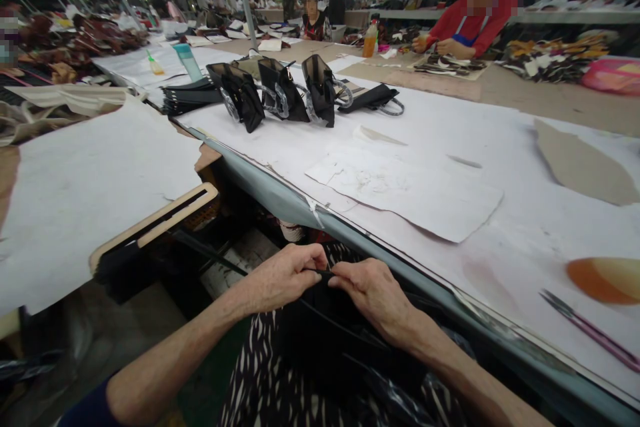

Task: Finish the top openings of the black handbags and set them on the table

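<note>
My left hand (283,277) and my right hand (373,293) meet over my lap, below the table's front edge. Both are closed in a pinch on the top edge of a black bag piece (325,340) that lies on my lap. The fingertips nearly touch each other at a thin black strip (324,272). Most of the black piece is dark and hard to make out.
A white paper-covered table (450,147) stretches ahead with three upright black handbags (280,90), a flat one (373,99) and loose paper sheets (405,187). Pink-handled scissors (590,330) lie at the right. A wooden board (155,223) sticks out at left. Other people work at the far tables.
</note>
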Tool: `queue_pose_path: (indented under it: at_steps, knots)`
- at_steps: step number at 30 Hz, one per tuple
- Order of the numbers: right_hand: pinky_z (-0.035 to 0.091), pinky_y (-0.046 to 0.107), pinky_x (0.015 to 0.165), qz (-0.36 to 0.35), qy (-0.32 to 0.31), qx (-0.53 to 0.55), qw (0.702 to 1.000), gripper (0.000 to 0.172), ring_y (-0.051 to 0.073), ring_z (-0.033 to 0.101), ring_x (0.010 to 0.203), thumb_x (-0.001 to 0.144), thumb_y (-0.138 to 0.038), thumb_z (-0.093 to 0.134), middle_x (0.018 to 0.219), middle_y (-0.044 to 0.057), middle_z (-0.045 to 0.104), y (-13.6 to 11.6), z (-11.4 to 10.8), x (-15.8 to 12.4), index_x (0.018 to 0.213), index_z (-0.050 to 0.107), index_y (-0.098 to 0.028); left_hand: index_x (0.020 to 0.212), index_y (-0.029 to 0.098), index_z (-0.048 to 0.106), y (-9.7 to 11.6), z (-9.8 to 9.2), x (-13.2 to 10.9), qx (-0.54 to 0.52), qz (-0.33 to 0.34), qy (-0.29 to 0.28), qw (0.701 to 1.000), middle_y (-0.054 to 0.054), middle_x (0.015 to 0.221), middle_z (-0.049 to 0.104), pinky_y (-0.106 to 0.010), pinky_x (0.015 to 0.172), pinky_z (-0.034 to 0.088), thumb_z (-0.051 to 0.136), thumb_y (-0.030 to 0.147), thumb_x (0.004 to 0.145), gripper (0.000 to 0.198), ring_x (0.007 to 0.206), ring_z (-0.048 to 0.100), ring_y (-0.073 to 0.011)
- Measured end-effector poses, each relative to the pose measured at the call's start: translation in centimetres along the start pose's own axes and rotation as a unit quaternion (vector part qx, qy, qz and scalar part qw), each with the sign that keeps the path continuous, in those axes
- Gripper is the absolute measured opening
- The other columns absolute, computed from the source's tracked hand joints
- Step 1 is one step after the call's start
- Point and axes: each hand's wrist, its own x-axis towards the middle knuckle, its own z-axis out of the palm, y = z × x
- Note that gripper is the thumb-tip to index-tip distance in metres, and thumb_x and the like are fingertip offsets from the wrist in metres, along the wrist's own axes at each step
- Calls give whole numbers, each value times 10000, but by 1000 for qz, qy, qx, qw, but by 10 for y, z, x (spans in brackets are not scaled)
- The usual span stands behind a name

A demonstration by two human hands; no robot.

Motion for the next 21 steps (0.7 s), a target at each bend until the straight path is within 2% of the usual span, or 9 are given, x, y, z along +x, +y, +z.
queue_pose_path:
  at_steps: [4,7,10,14,18,19,21]
  knots:
    - [261,240,544,19,-8,-5,1000,271,101,446,520,869,-313,405,556,-33,553,-5,-3,-2,683,572,-207,791,171,505,0,1,-1,-6,8,9,1000,60,634,476,-203,568,300,399,88,713,155,596,398,-87]
    - [313,237,619,15,-24,27,999,165,133,545,678,838,-335,464,749,-3,636,-11,-8,-2,864,575,-216,791,172,508,1,1,-2,-17,13,12,1000,48,688,524,-205,612,325,395,78,711,167,651,438,-97]
    - [339,249,678,15,-45,36,998,192,162,572,783,816,-313,487,843,34,647,-14,-10,3,953,545,-191,800,172,515,3,2,-4,-22,14,11,1000,37,729,551,-207,630,338,387,76,715,181,684,459,-107]
    - [335,250,639,-9,-79,-6,997,169,155,578,712,832,-258,431,769,39,649,-14,-7,12,857,577,-176,792,172,492,1,4,-5,-24,11,26,999,31,743,551,-209,622,337,391,79,715,158,690,454,-108]
    - [309,257,572,-15,-94,-82,992,270,147,565,629,866,-258,372,676,45,638,-19,-11,17,755,601,-165,789,179,445,-1,4,-5,-53,-22,54,997,68,598,465,-206,524,293,437,151,747,51,556,380,-87]
    - [308,257,564,-6,-93,-94,991,279,146,562,619,868,-258,372,669,46,639,-21,-14,19,736,601,-166,788,181,440,-1,3,-4,-67,-39,73,994,77,561,427,-206,496,277,450,204,768,32,523,353,-83]
    - [317,259,569,17,-79,-118,990,275,154,569,633,864,-268,393,674,50,647,-25,-23,22,709,598,-170,794,182,437,-1,0,-4,-106,-61,129,984,79,552,411,-206,474,273,454,313,803,132,500,349,-82]
